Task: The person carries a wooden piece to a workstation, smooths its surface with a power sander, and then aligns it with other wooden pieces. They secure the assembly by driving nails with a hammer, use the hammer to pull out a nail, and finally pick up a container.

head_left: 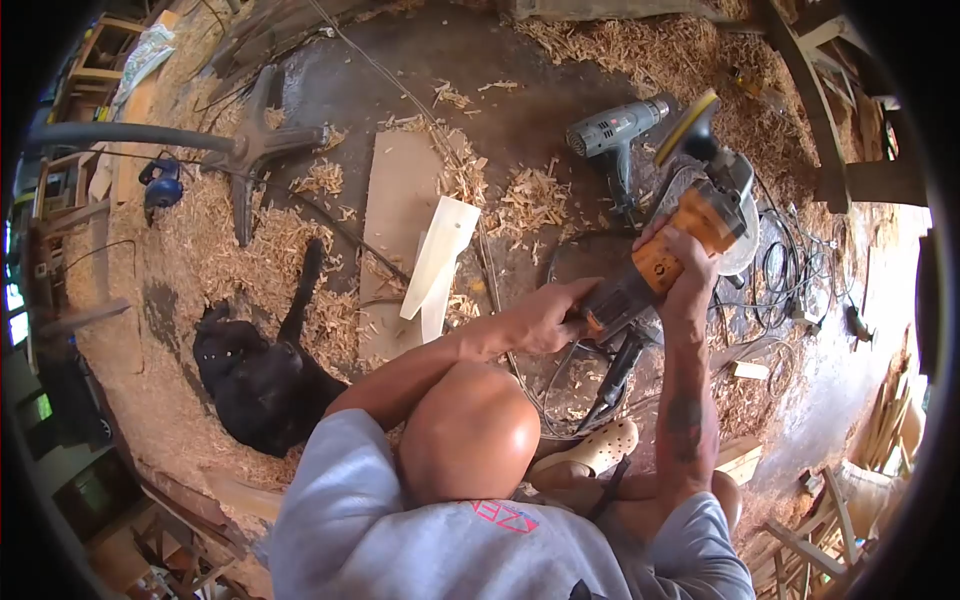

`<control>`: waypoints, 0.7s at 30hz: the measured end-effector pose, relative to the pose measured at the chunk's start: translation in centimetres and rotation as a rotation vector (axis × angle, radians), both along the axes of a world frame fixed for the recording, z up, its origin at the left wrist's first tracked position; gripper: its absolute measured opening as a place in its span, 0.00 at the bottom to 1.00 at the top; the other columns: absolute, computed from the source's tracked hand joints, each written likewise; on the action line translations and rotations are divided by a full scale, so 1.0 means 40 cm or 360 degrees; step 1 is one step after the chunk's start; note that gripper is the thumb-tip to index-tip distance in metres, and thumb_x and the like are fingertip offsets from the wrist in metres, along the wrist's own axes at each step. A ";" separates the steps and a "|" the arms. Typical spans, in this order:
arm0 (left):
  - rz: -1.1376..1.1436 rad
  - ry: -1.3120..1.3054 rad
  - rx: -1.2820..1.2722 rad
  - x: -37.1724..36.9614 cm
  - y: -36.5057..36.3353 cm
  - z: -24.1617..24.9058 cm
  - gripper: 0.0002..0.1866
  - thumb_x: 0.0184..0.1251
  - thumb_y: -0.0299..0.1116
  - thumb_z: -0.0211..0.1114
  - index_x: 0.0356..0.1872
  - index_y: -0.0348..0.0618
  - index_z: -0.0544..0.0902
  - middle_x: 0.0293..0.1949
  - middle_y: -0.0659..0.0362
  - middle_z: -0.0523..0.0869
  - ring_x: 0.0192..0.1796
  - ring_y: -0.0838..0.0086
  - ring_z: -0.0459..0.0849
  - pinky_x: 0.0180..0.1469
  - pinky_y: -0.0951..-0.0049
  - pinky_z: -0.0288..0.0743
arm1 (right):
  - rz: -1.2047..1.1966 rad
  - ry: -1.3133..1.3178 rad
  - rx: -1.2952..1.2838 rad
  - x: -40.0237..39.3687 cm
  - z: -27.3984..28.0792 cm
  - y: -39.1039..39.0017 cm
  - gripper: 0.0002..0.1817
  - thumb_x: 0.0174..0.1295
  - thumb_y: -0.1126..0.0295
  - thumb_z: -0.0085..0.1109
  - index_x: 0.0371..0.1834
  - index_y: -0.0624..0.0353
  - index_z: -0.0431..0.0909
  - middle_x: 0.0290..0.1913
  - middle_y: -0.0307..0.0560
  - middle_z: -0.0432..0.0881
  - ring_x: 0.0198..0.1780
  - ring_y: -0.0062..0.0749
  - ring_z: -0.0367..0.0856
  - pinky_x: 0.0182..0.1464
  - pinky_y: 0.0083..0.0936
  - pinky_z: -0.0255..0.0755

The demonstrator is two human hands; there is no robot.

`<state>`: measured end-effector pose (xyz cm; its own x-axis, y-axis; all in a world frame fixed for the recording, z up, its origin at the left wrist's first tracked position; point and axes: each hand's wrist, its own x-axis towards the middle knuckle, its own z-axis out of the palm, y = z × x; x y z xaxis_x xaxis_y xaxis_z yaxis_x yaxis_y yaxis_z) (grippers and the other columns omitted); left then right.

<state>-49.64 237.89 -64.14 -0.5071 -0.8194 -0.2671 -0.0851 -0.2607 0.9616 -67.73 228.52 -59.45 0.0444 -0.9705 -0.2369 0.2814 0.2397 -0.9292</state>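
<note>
A: Both hands are busy! The left hand (550,318) is wrapped around the rear end of an orange power tool (657,265), and the right hand (693,270) is clasped over its orange body.

B: And what's over on the far left?

A: A blue tool (162,185) sits among the shavings, then a dark stand (262,148) with spreading legs, and below that a black dog (262,380) lying on the floor (540,72), tail pointing up the view!

B: Moving along?

A: A flat board (390,215) next, with pale wood pieces (442,250) overlapping its right side. Then curled wood shavings (535,205) in a heap, and lower down a cream clog (600,448) with holes in it.

B: Now the heat gun (612,130)?

A: Grey-green, just left of the power tool's yellow-edged disc (690,128), which tilts at the tool's upper end. That tool is right of centre, held in front of the person's knee, slanting up to the right.

B: And on the right?

A: Tangled dark cables (775,265), looped across the floor!
</note>
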 end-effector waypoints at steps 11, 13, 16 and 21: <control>0.0907 -0.1684 0.0084 0.347 0.185 -0.332 0.45 0.56 0.44 0.76 0.68 0.27 0.64 0.63 0.36 0.72 0.64 0.43 0.74 0.64 0.51 0.69 | 0.0655 0.1143 -0.0094 -0.155 0.162 0.038 0.17 0.49 0.68 0.68 0.42 0.65 0.82 0.30 0.38 0.82 0.29 0.21 0.78 0.34 0.24 0.73; 0.0922 -0.1781 -0.0124 0.354 0.187 -0.334 0.35 0.59 0.41 0.73 0.61 0.28 0.70 0.59 0.36 0.77 0.59 0.42 0.79 0.60 0.51 0.74 | 0.0747 0.1149 -0.0170 -0.160 0.167 0.089 0.17 0.50 0.72 0.67 0.43 0.66 0.81 0.28 0.37 0.82 0.28 0.23 0.78 0.31 0.24 0.73; 0.0715 -0.1801 0.0001 0.350 0.155 -0.239 0.29 0.58 0.40 0.72 0.55 0.32 0.75 0.51 0.37 0.83 0.54 0.42 0.82 0.54 0.51 0.77 | 0.0849 0.1351 -0.0229 -0.184 0.148 0.156 0.17 0.51 0.71 0.67 0.44 0.67 0.79 0.30 0.46 0.85 0.31 0.25 0.83 0.35 0.31 0.78; 0.0597 -0.1244 -0.0361 0.225 0.106 -0.008 0.25 0.53 0.39 0.72 0.52 0.38 0.79 0.37 0.44 0.88 0.43 0.48 0.87 0.45 0.54 0.80 | 0.1079 0.1502 -0.0205 -0.193 0.164 0.207 0.27 0.50 0.66 0.74 0.51 0.69 0.75 0.35 0.57 0.87 0.37 0.43 0.89 0.40 0.36 0.81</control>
